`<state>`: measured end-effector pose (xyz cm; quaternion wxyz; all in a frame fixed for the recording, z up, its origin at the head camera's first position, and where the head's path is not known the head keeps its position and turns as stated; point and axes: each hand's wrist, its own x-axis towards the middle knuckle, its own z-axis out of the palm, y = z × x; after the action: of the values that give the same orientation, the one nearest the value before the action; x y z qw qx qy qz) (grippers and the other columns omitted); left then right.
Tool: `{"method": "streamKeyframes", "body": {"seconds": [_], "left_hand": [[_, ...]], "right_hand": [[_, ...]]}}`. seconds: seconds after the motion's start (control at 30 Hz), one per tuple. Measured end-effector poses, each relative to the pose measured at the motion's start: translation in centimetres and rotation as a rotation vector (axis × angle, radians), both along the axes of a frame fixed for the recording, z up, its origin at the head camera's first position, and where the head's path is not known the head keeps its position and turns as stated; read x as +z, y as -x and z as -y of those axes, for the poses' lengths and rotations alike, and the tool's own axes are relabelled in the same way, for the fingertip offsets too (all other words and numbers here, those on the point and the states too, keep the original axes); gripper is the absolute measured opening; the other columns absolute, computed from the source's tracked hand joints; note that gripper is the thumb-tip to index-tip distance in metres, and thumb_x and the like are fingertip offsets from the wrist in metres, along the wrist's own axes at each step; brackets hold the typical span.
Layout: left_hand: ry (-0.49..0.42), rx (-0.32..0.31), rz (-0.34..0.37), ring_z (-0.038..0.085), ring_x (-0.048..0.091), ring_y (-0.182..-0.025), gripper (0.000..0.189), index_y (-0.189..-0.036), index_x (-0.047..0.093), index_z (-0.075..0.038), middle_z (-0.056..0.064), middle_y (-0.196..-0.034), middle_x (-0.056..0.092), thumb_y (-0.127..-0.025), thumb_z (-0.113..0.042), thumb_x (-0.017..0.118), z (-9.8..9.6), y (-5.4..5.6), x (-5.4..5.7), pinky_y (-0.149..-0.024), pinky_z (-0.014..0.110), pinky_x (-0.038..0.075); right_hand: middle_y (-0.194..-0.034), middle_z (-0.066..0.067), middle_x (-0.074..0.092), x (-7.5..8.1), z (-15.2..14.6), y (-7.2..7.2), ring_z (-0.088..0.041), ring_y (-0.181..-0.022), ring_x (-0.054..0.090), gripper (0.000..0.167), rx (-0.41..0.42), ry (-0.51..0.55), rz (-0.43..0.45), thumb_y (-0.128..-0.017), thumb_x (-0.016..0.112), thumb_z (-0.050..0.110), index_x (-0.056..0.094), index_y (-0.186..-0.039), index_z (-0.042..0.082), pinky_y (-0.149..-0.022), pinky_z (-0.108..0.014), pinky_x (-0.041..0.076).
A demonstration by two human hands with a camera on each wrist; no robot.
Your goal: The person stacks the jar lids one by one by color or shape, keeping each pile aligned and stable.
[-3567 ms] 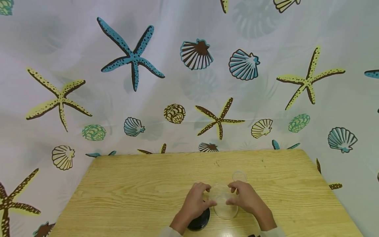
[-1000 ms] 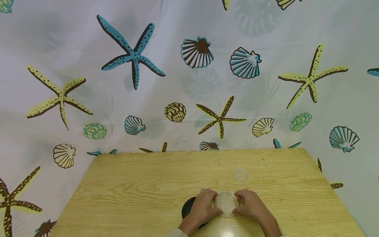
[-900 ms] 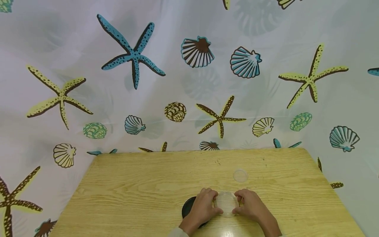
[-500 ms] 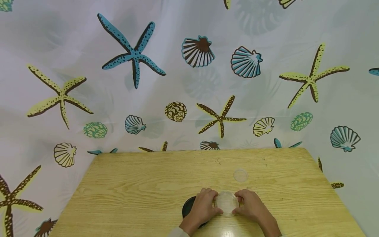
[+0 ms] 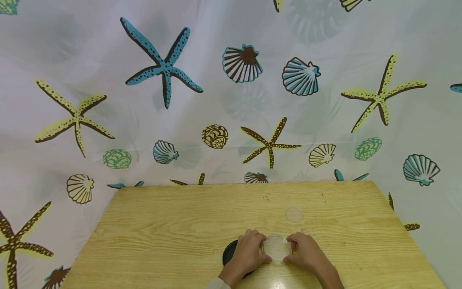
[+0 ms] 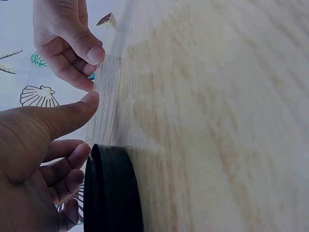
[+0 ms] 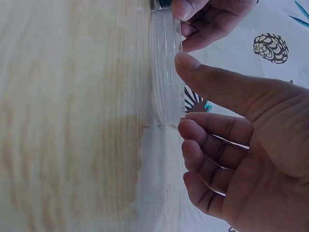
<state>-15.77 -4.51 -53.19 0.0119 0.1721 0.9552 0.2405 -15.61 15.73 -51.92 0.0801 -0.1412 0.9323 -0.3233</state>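
Observation:
A low stack of clear round plastic lids (image 5: 276,249) sits on the table between my two hands. Its side shows several thin layers in the right wrist view (image 7: 166,67). My left hand (image 5: 249,251) holds the left rim with thumb and fingertips, while my right hand (image 5: 304,249) grips the right rim the same way. Partly hidden under my left hand and wrist are black round lids (image 5: 229,253); the left wrist view shows their layered black edges (image 6: 113,188) just below my left fingers.
Farther back on the wooden table (image 5: 173,224) lies a smaller clear disc (image 5: 294,214). A white curtain (image 5: 202,32) printed with starfish and shells hangs behind and on both sides of the table.
Earlier my hands were apart around a clear disc; they have since drawn together slightly toward the right onto the rim of the stack. Over the last second almost nothing has moved.

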Motion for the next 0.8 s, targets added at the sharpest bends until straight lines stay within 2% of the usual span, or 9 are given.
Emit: {"method": "streamKeyframes", "body": {"seconds": [0.23, 0.8], "left_hand": [[0.02, 0.0, 0.007, 0.006, 0.037, -0.07, 0.039, -0.094, 0.069, -0.015, -0.009, -0.076, 0.053, -0.067, -0.039, 0.084, 0.06, -0.04, 0.08, -0.065, 0.026, 0.03], [0.018, 0.002, 0.016, 0.006, 0.037, -0.07, 0.041, -0.098, 0.071, -0.014, -0.01, -0.076, 0.052, -0.067, -0.037, 0.084, 0.05, -0.11, 0.39, -0.065, 0.026, 0.03]], "right_hand": [[-0.076, 0.003, 0.051, -0.19, -0.02, -0.05, -0.01, -0.069, 0.043, 0.053, -0.001, 0.001, -0.004, -0.062, 0.088, 0.02, 0.067, -0.106, -0.003, -0.062, -0.021, 0.039], [-0.077, 0.003, 0.051, -0.23, -0.28, -0.02, -0.01, -0.069, 0.043, 0.056, 0.002, 0.028, 0.028, -0.062, 0.087, 0.02, 0.067, -0.108, -0.003, -0.063, -0.021, 0.04]]}}
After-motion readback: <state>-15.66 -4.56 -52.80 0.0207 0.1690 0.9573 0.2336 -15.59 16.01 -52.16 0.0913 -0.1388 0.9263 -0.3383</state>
